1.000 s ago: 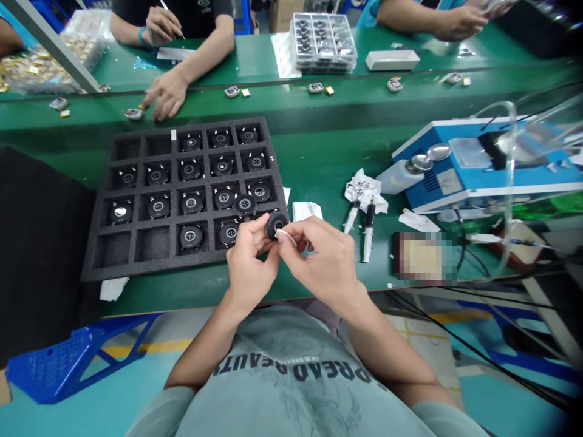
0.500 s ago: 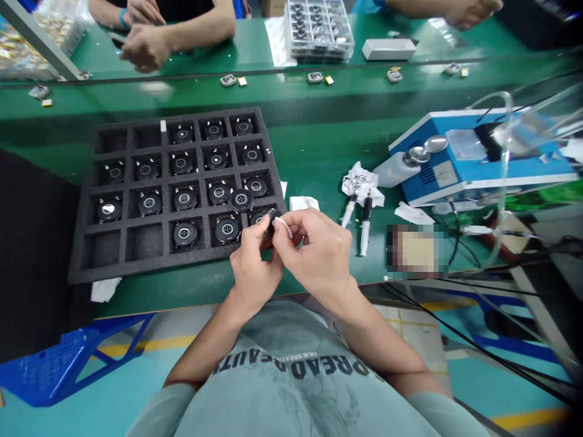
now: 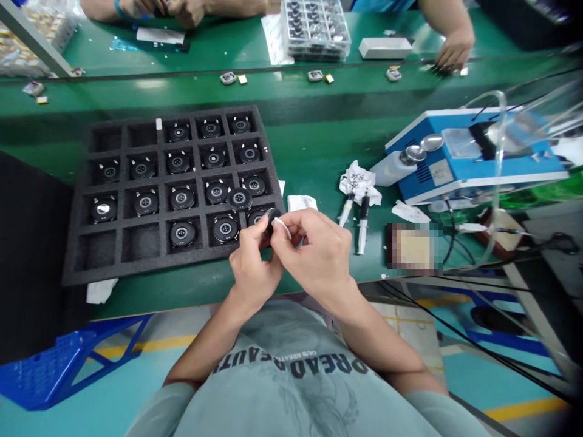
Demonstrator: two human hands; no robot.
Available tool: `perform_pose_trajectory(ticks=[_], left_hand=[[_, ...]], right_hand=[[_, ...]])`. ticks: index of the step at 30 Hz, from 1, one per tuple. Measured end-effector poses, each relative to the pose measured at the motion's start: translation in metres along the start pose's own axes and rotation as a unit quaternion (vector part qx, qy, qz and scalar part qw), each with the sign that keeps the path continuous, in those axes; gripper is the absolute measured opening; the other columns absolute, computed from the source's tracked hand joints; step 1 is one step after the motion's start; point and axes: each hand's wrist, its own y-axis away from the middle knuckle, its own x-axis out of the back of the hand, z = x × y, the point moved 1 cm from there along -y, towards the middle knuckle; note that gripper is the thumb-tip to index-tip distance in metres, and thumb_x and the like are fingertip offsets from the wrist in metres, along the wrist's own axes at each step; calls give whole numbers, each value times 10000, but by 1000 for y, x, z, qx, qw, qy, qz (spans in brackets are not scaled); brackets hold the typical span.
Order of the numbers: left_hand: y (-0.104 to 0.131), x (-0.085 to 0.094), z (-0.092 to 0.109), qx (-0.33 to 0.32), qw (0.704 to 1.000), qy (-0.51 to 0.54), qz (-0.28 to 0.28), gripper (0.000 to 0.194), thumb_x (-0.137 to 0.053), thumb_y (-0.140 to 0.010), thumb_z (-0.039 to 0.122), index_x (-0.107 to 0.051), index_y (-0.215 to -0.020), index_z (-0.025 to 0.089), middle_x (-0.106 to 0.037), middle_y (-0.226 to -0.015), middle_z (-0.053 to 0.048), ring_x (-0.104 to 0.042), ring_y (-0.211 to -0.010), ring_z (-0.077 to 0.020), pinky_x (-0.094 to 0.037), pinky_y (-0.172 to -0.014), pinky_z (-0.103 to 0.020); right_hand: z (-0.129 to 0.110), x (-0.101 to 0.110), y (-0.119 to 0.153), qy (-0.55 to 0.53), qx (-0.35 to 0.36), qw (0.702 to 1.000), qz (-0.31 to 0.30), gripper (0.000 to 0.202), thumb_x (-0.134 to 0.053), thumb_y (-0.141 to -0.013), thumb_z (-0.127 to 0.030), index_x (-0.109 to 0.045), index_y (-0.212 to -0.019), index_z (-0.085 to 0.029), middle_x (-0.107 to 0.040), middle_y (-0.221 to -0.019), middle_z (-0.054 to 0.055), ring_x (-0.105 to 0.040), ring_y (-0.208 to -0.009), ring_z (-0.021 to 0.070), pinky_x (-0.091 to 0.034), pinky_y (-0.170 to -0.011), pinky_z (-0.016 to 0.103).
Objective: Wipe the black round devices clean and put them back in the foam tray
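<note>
Pinching a black watch case (image 3: 270, 222) at the near right corner of the foam tray (image 3: 141, 266): left hand (image 3: 255, 261) fingers clamped on it. Right hand (image 3: 316, 249) fingers clamped on a white wipe (image 3: 284, 228), against the case from where I stand. Loose case (image 3: 239, 198) lies askew on the tray.

On the worktop (image 3: 310, 127) at right, a blue machine (image 3: 478, 167) with clear tubing (image 3: 500, 139); at the far side, a clear compartmented box (image 3: 315, 30) just beside a long white box (image 3: 385, 48); lower left, a blue plastic stool (image 3: 39, 367).
</note>
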Motion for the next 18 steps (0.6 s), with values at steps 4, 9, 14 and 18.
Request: perform_pose_trajectory(ticks=[4,9,14,18], left_hand=[[0,0,0,21,1000,13,-19,318,-695,-975,284,-626,-1273,197,-818,-1084,-67,-815,-844,-180,-669,-714,-276],[6,-2,-6,-3,1000,-14,-2,362,-740,-924,253,-629,-1266,205,-814,-1148,-91,-823,-886,-207,-682,-736,-294],[7,-5,-5,69,996,59,0,399,-761,-888,217,-610,-1257,186,-815,-1125,-102,-826,-898,-218,-698,-752,-309],[-1,-2,3,159,974,161,-12,446,-781,-853,183,-573,-1247,172,-823,-1094,-122,-827,-925,-227,-701,-788,-303]], right_hand=[[-1,3,5,2,-3,1000,-17,133,-598,-890,-156,-643,-788,-227,-736,-733,-2,-604,-581,118,-437,-574,281],[-2,1,-1,0,-7,1000,-6,130,-607,-910,-179,-656,-799,-226,-728,-745,6,-612,-613,133,-446,-597,288],[14,1,-14,1,-27,999,-32,121,-633,-915,-191,-695,-812,-203,-715,-749,14,-592,-607,131,-436,-607,291],[36,6,-17,-91,-106,989,-52,125,-659,-916,-269,-703,-828,-191,-681,-712,0,-566,-573,117,-441,-585,281]])
